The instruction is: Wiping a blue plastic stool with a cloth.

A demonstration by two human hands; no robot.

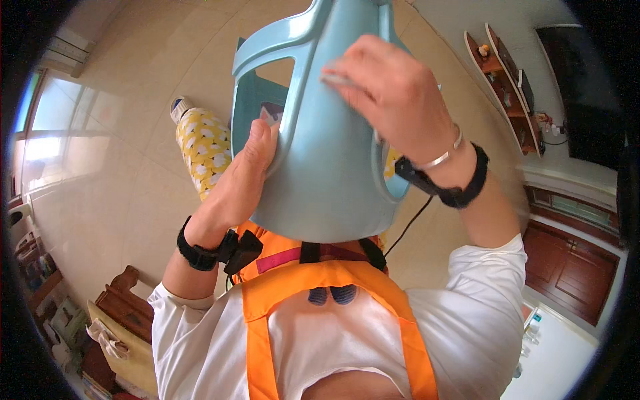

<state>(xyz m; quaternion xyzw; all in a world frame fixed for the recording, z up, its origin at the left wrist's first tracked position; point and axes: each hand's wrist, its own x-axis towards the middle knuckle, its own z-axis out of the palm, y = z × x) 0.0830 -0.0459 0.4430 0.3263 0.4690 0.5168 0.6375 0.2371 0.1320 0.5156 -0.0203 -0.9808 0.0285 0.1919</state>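
Note:
A large light-blue plastic object with rounded side openings, possibly a stool or a child's chair, is held up before my chest. My left hand grips its left side at the edge of an opening, the thumb outside and the fingers partly hidden. Between the fingertips of my right hand is a small, thin, greyish thing, blurred, close to the blue surface; its kind cannot be told. Both wrists wear black straps, and the right one also a silver bangle. An orange apron lies over my white shirt.
Beyond the blue object spreads a shiny tiled floor. A leg in yellow flowered trousers shows at the left. Wooden furniture stands at lower left, a white-topped surface at lower right. A black cable hangs near my right forearm.

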